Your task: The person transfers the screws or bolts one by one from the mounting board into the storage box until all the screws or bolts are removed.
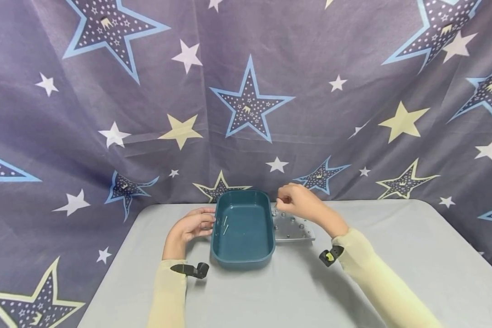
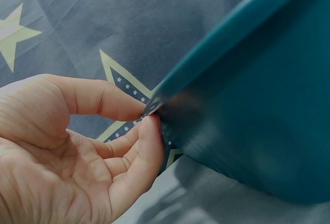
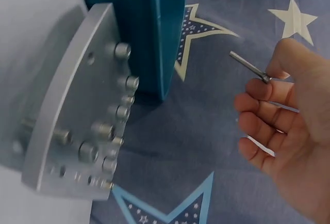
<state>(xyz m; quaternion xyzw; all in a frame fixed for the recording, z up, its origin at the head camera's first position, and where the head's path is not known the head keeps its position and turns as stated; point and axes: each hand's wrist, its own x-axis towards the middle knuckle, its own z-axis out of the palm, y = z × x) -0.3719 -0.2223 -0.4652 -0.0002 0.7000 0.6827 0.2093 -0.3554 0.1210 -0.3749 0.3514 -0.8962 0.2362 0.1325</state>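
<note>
A deep teal tray (image 1: pixel 243 246) stands on the table, with two slim metal pins or screws (image 1: pixel 226 229) lying inside near its left wall. At that left side is my left hand (image 1: pixel 194 224), its thumb and fingertips pinching the rim of the tray (image 2: pixel 232 33). Just right of the tray lies a silver metal plate (image 1: pixel 289 233) with several socket-head screws (image 3: pixel 122 51) standing in its holes. Above the plate's far edge, my right hand (image 1: pixel 301 199) pinches a thin metal screw (image 3: pixel 247 65) by its head end between thumb and index finger, shaft pointing away.
A pale cloth covers the table (image 1: pixel 352 269). Close behind the table's far edge hangs a dark curtain (image 1: pixel 303 59) printed with stars. Each sleeve carries a black wrist camera mount, the left mount (image 1: pixel 192 270) near the tray's front left corner.
</note>
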